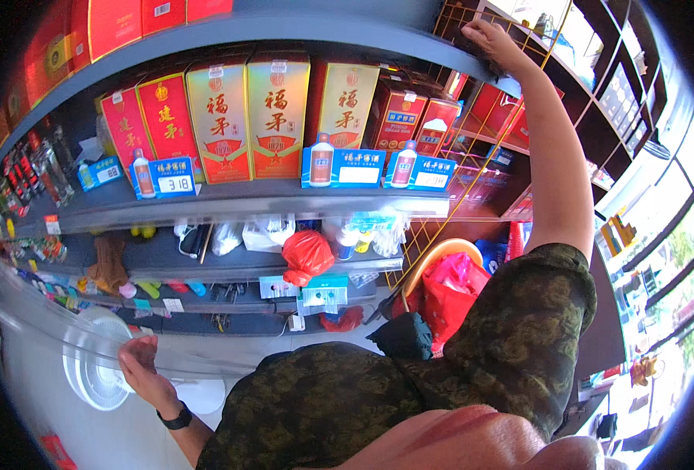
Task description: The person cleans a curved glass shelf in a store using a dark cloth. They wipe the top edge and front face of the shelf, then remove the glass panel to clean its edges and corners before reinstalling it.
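Observation:
My right hand (494, 47) is raised to the right end of the upper grey shelf (300, 29), beside a yellow wire grid (458, 17). Its fingers are curled over a dark cloth-like thing (492, 68) at the shelf's edge, mostly hidden by the hand. Low at the left, my left hand (144, 370) hangs in the air with loosely bent fingers and nothing visible in it; a black band (175, 416) circles the wrist. On the shelf below stand tall gold-and-red liquor boxes (277, 117), red boxes (168, 126) and blue price cards (342, 168).
Lower shelves hold a red plastic bag (307, 252), a brown glove-like item (108, 264) and small goods. A white fan (97, 358) stands on the floor near my left hand. A red bag (450, 299) sits at the right, by an orange-rimmed basin (461, 245).

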The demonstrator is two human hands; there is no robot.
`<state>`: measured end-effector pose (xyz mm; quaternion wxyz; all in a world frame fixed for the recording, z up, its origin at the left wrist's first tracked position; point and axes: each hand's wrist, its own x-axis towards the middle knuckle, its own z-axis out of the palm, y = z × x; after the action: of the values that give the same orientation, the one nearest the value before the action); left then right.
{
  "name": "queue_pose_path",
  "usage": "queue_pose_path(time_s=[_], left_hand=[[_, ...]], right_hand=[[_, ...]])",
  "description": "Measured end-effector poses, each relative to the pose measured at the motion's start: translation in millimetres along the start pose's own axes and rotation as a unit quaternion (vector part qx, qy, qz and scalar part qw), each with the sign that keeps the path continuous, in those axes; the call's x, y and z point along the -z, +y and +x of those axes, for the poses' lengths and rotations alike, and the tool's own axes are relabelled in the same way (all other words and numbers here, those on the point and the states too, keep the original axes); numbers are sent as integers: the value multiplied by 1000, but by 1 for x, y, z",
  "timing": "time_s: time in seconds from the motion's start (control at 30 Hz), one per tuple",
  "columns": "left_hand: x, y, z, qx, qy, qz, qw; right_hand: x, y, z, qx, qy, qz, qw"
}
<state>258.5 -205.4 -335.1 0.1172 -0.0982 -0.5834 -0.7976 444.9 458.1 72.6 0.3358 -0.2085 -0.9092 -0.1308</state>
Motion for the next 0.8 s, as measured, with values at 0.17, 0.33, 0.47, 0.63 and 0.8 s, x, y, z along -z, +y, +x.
queue_pose_path(time_s=[0.17,0.33,0.47,0.63,0.8], left_hand=[[-23,-14,33,-10,-69,-16,997],[-45,-22,55,-40,-103,-27,994],[-65,-22,63,-16,-80,-38,996],[-97,-21,60,-19,-43,-39,998],[-129,-26,57,-47,-45,-13,998]], right_hand=[[9,-2,2,-14,-15,-79,997],[40,-30,-22,-70,-146,10,987],[61,-41,-37,-47,-206,-12,977],[40,-29,-1,0,-251,-28,968],[2,-46,41,80,-221,-105,966]])
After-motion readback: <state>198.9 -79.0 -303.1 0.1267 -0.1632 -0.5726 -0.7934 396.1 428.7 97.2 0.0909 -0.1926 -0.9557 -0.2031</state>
